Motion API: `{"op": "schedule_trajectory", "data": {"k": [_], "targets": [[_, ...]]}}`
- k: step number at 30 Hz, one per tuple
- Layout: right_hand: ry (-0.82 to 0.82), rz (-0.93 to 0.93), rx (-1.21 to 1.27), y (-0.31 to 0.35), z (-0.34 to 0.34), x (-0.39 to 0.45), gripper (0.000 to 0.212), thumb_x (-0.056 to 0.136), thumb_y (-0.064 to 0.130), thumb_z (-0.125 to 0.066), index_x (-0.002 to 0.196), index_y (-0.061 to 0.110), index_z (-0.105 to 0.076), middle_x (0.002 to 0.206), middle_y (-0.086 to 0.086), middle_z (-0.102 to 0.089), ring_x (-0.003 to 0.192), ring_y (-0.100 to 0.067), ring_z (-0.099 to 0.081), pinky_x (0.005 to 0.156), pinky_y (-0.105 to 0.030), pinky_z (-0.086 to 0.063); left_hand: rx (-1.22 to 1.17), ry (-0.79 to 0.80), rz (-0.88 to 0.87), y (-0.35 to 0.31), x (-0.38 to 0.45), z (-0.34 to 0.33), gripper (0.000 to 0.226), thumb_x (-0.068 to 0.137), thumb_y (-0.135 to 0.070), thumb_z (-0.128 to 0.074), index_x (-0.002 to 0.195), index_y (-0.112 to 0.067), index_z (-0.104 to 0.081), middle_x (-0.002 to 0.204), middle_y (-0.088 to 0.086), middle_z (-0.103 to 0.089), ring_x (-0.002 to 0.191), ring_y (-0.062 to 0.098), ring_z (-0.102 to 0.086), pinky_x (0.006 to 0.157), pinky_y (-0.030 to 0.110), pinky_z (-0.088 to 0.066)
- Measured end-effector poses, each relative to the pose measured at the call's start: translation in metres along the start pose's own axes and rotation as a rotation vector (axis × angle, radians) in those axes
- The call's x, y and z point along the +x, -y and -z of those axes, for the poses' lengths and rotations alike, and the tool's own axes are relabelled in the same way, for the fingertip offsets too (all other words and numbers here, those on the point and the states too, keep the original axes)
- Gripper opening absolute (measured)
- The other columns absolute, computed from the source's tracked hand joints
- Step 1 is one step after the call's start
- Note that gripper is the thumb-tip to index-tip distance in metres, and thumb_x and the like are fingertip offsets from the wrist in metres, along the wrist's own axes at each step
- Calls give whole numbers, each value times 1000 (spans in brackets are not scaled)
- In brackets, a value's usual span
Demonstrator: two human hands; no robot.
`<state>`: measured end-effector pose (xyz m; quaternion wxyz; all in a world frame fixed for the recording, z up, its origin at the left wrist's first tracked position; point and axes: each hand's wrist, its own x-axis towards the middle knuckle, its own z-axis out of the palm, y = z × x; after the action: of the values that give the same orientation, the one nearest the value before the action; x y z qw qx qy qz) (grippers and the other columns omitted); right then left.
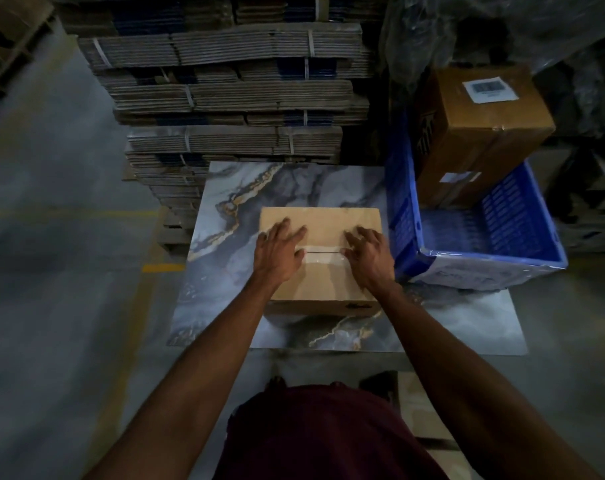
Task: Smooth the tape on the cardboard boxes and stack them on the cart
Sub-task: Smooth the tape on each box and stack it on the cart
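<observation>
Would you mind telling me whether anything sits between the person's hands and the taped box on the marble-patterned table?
Nothing visible does. The left hand and right hand already rest flat on top of the cardboard box, one at each end of the clear tape along its seam.

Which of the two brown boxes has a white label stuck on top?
The tilted box standing in the blue crate. The box under both hands shows only clear tape along its seam.
</observation>
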<state>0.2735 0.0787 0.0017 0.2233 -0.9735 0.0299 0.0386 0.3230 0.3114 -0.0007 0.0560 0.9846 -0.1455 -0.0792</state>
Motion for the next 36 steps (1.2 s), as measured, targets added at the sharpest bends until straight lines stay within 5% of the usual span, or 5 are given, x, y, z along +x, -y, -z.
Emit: {"op": "schedule_trajectory", "data": {"k": [5,11,18,29,36], "targets": [[-56,80,-73,2,12,21,44,96,42,-60,137,24,-60,142,-5,-53,133,-28,-46,110,-46,-38,-62,17,23,-9,18,22,63,85,-48,-62,145,-36,-47,152,4,-36,136,31,-39,106,48,-36],[14,137,-42,19,-10,32,52,101,39,-56,152,28,-45,161,-6,-36,148,-29,-30,120,-43,-25,-69,63,-35,-14,28,6,69,94,-47,-53,157,-39,-25,168,2,-10,151,27,-15,119,49,-18],[-43,162,-59,18,-9,53,50,98,44,-57,144,25,-54,149,-5,-50,135,-27,-46,113,-42,-34,-41,11,-52,-20,39,17,70,84,-52,-58,149,-36,-37,160,4,-26,142,30,-29,113,53,-27],[-11,213,-117,10,-29,56,58,103,48,-31,156,27,-38,162,-7,-35,150,-29,-30,121,-49,-28,-10,-54,-72,-18,39,-7,71,92,-54,-46,157,-34,-26,167,1,-14,148,27,-23,120,49,-17],[-30,185,-81,-5,-24,54,59,105,54,-38,158,29,-33,165,-3,-31,152,-24,-26,125,-43,-20,12,-56,-127,-7,36,-3,68,96,-56,-45,157,-31,-28,166,0,-21,148,25,-25,118,46,-24]]}}
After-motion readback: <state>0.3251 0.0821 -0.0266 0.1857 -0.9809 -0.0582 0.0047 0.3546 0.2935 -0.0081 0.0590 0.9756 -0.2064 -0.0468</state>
